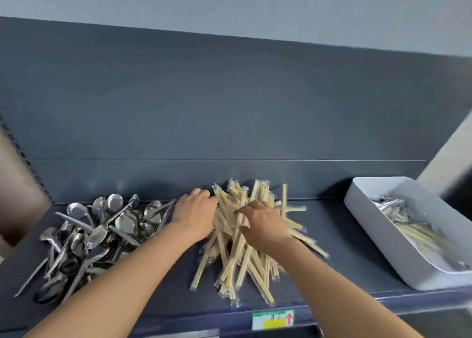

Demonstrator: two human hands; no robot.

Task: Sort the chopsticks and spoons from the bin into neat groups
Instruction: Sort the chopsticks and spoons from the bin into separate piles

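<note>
A dark shelf (pixel 163 286) carries everything. At its middle lies the chopstick pile (pixel 237 256): pale sticks in clear wrappers. They are crossed and fanned loosely, most running from 6 o'clock to 12 o'clock, and a few stick out toward 3 o'clock.

Both bare forearms reach in from 6 o'clock and meet on the far half of this pile. The left hand (pixel 195 216) sits at the pile's 10 o'clock edge, knuckles up. Its fingers are bent down against the outermost sticks, but I cannot tell whether they hold any. The right hand (pixel 264 226) rests on top of the pile, just past its centre. Its fingers curl narrowly into the sticks and grip a few of them near their middle. The two hands are near each other but apart.

At 9 o'clock from the chopsticks is the spoon pile (pixel 97 233), a loose tangle of metal spoons. Their bowls lie mostly toward 12 o'clock and their handles point to 6 and 7 o'clock. Its nearest handles touch or almost touch the left wrist.

At 3 o'clock, well apart from the chopsticks, stands the white bin (pixel 378 225), set at an angle on the shelf. Inside it are some unsorted sticks (pixel 419 231) and, toward 12 o'clock, unsorted metal pieces (pixel 390 206). Both are blurred.

On the shelf's front edge at 6 o'clock is a shelf label (pixel 272 319) in green, yellow and white with a red arrow.
</note>
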